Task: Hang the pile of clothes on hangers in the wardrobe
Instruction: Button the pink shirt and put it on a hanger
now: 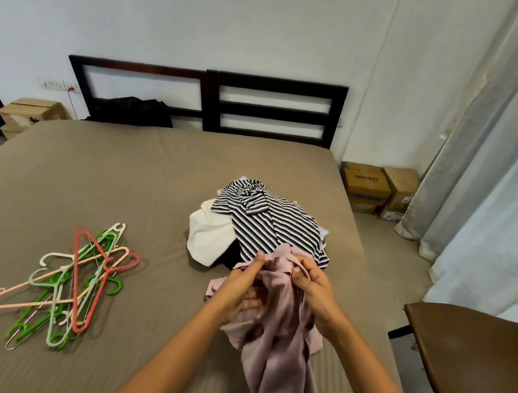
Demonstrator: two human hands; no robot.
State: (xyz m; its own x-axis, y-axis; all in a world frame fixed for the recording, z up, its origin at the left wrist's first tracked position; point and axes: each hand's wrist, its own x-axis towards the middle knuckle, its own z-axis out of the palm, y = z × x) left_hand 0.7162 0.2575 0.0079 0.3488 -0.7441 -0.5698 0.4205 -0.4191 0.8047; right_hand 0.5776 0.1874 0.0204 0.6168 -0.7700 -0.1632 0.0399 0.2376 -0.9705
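A pale pink garment (pixel 276 348) hangs bunched between both hands above the bed (pixel 120 177). My left hand (pixel 243 289) grips its upper edge from the left. My right hand (pixel 313 287) pinches the fabric at the top right. Just behind the hands lies the pile of clothes: a black-and-white striped top (pixel 274 221) over a white garment (pixel 209 232) and something black. A heap of plastic hangers (pixel 72 283) in green, pink, red and white lies on the bed to the left. No wardrobe is in view.
A brown chair (pixel 473 366) stands close at the right of the bed. Cardboard boxes (pixel 375 186) sit on the floor by the grey curtains (pixel 488 162). A dark headboard (pixel 211 99) and a black bag (pixel 133 110) are at the far end.
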